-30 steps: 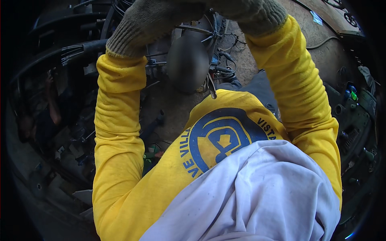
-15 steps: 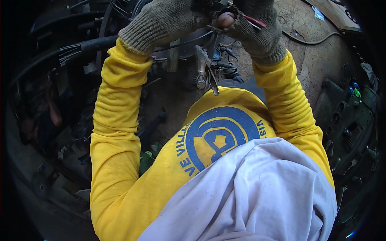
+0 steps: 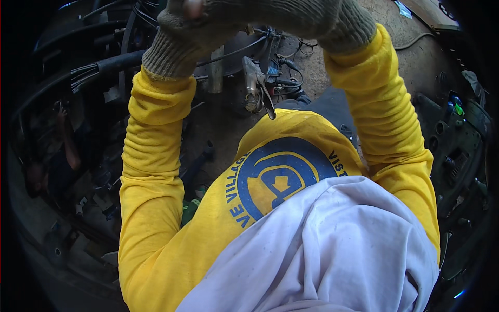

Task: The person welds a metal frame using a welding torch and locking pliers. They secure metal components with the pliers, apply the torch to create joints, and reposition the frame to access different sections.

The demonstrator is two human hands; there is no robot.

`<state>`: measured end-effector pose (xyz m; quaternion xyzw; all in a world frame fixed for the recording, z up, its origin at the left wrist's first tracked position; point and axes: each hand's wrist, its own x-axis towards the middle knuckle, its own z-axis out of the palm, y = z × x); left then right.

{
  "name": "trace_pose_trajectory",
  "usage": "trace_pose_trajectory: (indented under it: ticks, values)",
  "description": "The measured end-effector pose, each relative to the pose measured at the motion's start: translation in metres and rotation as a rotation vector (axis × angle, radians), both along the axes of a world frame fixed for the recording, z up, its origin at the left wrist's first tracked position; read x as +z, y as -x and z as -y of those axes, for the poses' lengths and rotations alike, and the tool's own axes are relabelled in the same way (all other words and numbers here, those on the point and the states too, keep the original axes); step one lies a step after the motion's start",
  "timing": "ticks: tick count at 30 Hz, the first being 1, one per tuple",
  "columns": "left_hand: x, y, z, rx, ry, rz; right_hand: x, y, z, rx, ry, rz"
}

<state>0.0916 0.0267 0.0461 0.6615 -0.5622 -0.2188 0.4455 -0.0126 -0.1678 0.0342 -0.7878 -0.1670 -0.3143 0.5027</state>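
Note:
Both my hands wear grey knitted work gloves and meet at the top edge of the view. My left hand (image 3: 182, 34) is at the upper left, with a bare fingertip showing near the glove's top. My right hand (image 3: 306, 18) reaches across leftward until the two gloves overlap. The fingers of both are mostly cut off or hidden, so what they hold does not show. Below the gloves hangs a worn metal clamp (image 3: 253, 86) that looks like locking pliers, apart from both hands. Thin cables (image 3: 293, 70) run beside it.
A thick black sleeve (image 3: 122, 60) with bare wire ends sticks out at left. Another person's arm (image 3: 70, 143) shows in the dark on the left. A dark metal panel with holes (image 3: 442, 151) lies at right. A hose (image 3: 416, 40) crosses the floor.
My right hand has moved up and left to overlap my left hand. The red-and-white thing and the bare fingertip seen at my right glove are out of sight.

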Motion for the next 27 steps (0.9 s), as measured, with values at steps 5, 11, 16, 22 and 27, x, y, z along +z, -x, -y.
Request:
trace_pose_trajectory:
  ticks: [5,11,16,22,27]
  values:
    - [0.015,-0.005,-0.014,0.012,0.128,0.031,0.007,-0.001,0.016,-0.001,0.129,0.301]
    - [0.005,-0.036,-0.058,0.413,-0.027,0.270,-0.043,0.066,0.014,0.102,-0.823,-0.025]
    - [-0.026,-0.036,-0.056,0.437,0.272,-0.244,-0.155,0.141,0.022,-0.320,-0.881,-0.626]
    - [-0.053,-0.023,-0.045,0.560,0.276,0.355,-0.272,0.200,0.013,-0.457,-0.282,-1.446]
    - [-0.052,-0.011,-0.039,0.649,0.299,-0.330,-0.323,0.196,0.018,-0.277,0.037,-1.771]
